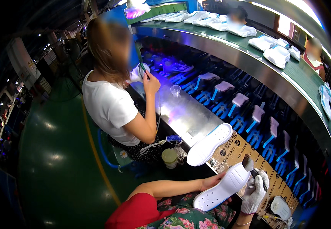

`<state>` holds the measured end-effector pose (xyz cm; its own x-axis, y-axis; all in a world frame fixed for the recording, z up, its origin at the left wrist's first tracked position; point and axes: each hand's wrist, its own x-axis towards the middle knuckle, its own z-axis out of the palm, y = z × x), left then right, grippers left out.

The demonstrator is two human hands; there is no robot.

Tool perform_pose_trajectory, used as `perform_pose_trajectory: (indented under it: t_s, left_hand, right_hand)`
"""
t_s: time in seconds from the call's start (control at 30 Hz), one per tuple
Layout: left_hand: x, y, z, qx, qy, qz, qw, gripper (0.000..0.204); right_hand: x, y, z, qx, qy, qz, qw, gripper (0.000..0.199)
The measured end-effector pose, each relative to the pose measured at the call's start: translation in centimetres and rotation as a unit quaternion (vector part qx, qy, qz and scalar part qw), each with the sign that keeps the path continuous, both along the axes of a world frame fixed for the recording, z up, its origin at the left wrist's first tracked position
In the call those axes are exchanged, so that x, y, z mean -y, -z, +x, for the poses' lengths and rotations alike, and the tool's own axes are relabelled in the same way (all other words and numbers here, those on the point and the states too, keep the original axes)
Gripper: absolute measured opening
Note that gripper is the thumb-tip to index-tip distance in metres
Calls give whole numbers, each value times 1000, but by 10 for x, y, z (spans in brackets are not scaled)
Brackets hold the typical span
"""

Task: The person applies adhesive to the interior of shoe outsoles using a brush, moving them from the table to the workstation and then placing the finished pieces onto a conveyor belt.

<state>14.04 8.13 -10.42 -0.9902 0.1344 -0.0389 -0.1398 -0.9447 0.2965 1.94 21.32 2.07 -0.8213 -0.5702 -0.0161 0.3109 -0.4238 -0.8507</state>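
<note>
Both hands work at the lower centre. My bare left hand [211, 181] is closed under the white moulded rubber shoe sole with a blue rim [223, 187], cupping its edge near the middle so the tread side faces up and the sole tilts toward me above my lap. My right hand [254, 192], in a white knitted glove, is closed around a small dark-bristled brush [248, 163] whose bristles touch the sole's far end. I judge the sole light, springy and bendable, best held by its rim away from the brushed face. A second white sole [210, 144] lies on the steel bench [180, 110], near a clear plastic cup [175, 90]. A co-worker in a white shirt [108, 103] sits just left, by blue holders [249, 122].
</note>
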Motion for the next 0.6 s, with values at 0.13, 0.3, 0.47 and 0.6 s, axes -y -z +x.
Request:
perform_pose_trajectory:
  t_s: [0.13, 0.3, 0.47, 0.6]
  left_hand:
    - [-10, 4, 1, -40, 42, 43, 997, 99]
    - [-4, -34, -27, 51, -85, 39, 994, 99]
    - [9, -53, -22, -22, -90, 23, 995, 107]
    - [-8, -71, -35, -47, -115, 42, 991, 106]
  right_hand:
    - [2, 5, -1, -87, -20, 26, 996, 22]
    - [6, -34, -9, -307, -14, 102, 946, 19]
    - [21, -33, -12, -463, 29, 133, 876, 20]
    - [8, -42, -26, -524, 62, 120, 841, 22]
